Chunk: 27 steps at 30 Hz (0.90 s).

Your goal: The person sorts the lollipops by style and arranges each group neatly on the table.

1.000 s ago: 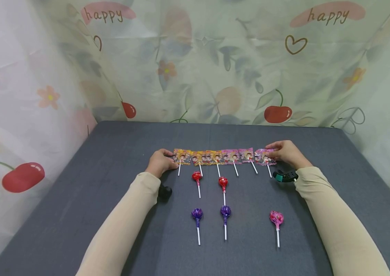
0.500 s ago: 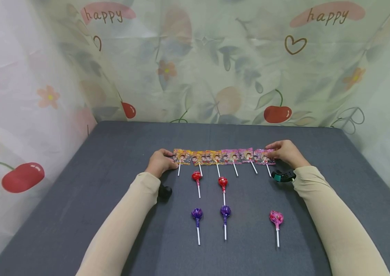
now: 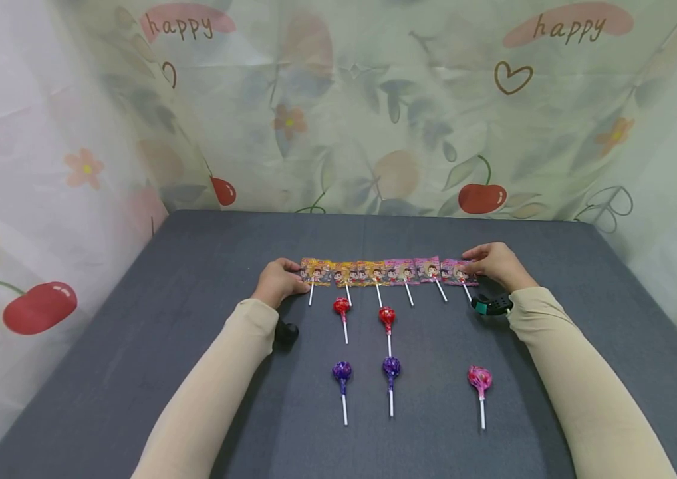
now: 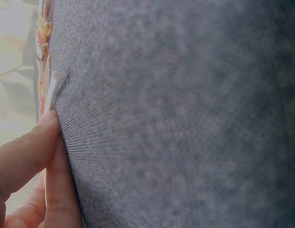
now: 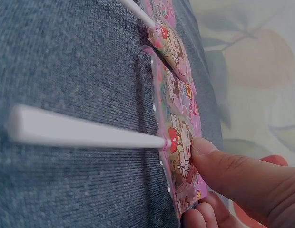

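Note:
A row of flat wrapped lollipops lies across the table, orange packets on the left and pink ones on the right, white sticks toward me. At the row's left end my left hand [image 3: 279, 283] holds the edge of an orange-wrapped lollipop [image 3: 316, 271]; its stick shows by the thumb in the left wrist view. The right hand [image 3: 499, 266] pinches the outermost pink-wrapped lollipop [image 3: 455, 271]. In the right wrist view, the thumb presses that printed wrapper [image 5: 178, 152], the other fingers partly hidden at its edge. A narrow gap separates it from the neighbouring pink lollipop [image 3: 427, 269].
Nearer me lie two red ball lollipops [image 3: 341, 306], two purple ones [image 3: 342, 371] and one pink ball lollipop [image 3: 479, 378]. The dark grey tabletop [image 3: 225, 233] ends at a patterned curtain [image 3: 338, 133]. Each wrist carries a black strap.
My right hand has shifted slightly left with the end pink lollipop, bringing it closer to its neighbour. The left hand and the ball lollipops have stayed where they were.

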Tool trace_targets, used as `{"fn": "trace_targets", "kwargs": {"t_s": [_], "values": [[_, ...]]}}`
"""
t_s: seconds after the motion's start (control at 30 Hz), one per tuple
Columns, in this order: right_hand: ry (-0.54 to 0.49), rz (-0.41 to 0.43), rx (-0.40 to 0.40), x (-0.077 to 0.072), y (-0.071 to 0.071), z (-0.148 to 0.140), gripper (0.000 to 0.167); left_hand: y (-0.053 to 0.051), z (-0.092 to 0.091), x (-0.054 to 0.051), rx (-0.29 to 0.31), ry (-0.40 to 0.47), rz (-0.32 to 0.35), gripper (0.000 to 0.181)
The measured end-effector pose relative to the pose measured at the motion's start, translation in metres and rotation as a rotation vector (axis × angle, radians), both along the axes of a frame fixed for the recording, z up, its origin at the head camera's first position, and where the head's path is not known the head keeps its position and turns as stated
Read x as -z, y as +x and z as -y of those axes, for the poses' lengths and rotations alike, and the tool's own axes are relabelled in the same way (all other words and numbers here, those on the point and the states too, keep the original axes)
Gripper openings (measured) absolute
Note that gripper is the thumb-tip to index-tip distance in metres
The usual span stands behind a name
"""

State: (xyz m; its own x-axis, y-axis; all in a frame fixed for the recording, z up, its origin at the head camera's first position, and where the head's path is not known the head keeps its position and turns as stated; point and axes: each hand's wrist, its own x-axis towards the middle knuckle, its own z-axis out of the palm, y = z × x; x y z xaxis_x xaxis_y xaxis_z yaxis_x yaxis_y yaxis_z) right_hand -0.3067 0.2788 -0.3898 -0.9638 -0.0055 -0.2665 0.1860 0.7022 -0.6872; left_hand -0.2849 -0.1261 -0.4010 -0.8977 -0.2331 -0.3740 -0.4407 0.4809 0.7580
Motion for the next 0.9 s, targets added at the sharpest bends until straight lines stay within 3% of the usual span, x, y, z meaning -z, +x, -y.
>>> {"fn": "trace_targets", "kwargs": {"t_s": [0.47,0.57,0.77,0.9], "values": [[-0.011,-0.018,-0.015,0.000,-0.002,-0.001,0.042,0.000,0.001,0.001,0.005,0.010,-0.010,0.050],[-0.016,-0.020,-0.020,0.002,-0.002,-0.002,0.042,0.001,0.004,0.001,0.016,0.089,-0.018,0.053],[-0.051,-0.035,-0.029,0.001,-0.002,-0.004,0.039,0.009,0.014,-0.005,0.044,0.338,0.009,0.056],[-0.055,-0.035,-0.027,-0.001,-0.001,-0.005,0.040,0.016,0.008,-0.019,0.073,0.332,-0.059,0.049]]}}
